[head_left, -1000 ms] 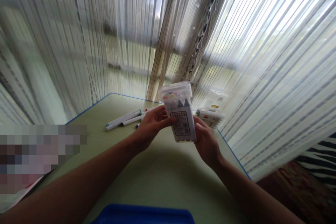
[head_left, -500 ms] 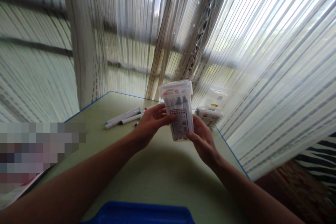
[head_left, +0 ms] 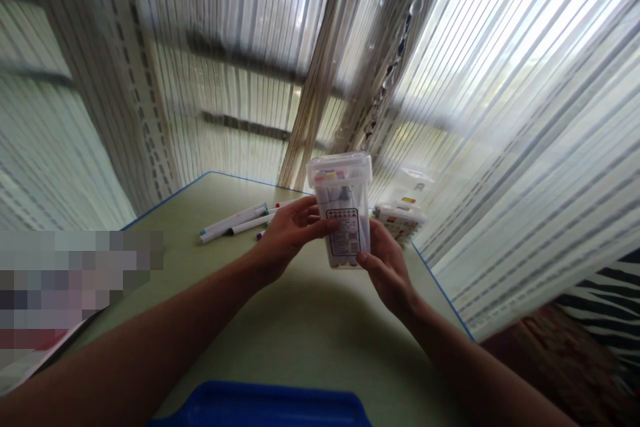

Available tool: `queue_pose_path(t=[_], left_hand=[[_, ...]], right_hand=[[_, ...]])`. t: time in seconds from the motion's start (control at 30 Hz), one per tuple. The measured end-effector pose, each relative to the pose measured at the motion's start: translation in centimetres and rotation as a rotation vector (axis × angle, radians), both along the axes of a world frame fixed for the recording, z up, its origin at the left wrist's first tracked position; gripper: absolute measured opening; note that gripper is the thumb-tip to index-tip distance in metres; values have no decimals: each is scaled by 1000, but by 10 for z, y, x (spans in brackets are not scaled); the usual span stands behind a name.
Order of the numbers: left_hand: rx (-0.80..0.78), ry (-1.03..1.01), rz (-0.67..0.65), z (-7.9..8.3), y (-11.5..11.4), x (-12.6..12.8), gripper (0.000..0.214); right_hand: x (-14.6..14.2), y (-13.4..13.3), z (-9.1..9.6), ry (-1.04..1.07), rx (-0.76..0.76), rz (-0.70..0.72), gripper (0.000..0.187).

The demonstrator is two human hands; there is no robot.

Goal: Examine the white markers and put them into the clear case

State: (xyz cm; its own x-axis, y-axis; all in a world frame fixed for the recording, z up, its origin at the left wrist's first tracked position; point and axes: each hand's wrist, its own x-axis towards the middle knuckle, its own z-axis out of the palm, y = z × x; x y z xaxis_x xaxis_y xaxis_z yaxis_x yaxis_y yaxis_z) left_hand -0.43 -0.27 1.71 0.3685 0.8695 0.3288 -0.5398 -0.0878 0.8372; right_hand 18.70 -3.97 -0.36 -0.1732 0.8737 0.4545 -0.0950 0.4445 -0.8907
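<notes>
Sheer, striped, floor-length-looking curtains [head_left: 235,7] fill the background, behind a pale green surface [head_left: 240,347] with a thin blue edge. A smooth blue object with a raised rim [head_left: 275,407], partly cut off, lies at the near side of the surface. Above the middle of the surface, a tall, clear plastic box with a lid [head_left: 353,195] is held nearly upright, tilted slightly. The left hand [head_left: 289,235] is clamped on its left side, thumb across the front; the right hand [head_left: 387,261] grips its right side, thumb by the lower corner. Beyond the right hand sits a second clear plastic box [head_left: 399,219]. Slim white markers with coloured ends [head_left: 235,221] lie loose beyond the left forearm. Smallest is the dark-bordered rectangular label [head_left: 345,240] on the held box.
</notes>
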Motion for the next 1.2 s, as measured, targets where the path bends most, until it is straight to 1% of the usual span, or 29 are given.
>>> queue_pose_path(t=[0.27,0.4,0.57,0.83,1.03,1.2], left_hand=[[1,32,8,0,2,0,43],[3,61,0,-3,5,-2,47],[30,91,-12,-5,5,-4,46],[-36,92,13,-1,2,-3,40],[-58,91,17,-2,2,-2,41],[-35,100,-9,-1,2,-3,38]], right_hand=[[0,1,-3,64,-20,56,41],[1,3,-7,94,-44,90,42],[0,3,-6,146,-89,70,40],[-4,2,-2,195,-165,28,39],[-3,1,-1,203,-171,31,37],[-4,0,0,234,-227,40,35]])
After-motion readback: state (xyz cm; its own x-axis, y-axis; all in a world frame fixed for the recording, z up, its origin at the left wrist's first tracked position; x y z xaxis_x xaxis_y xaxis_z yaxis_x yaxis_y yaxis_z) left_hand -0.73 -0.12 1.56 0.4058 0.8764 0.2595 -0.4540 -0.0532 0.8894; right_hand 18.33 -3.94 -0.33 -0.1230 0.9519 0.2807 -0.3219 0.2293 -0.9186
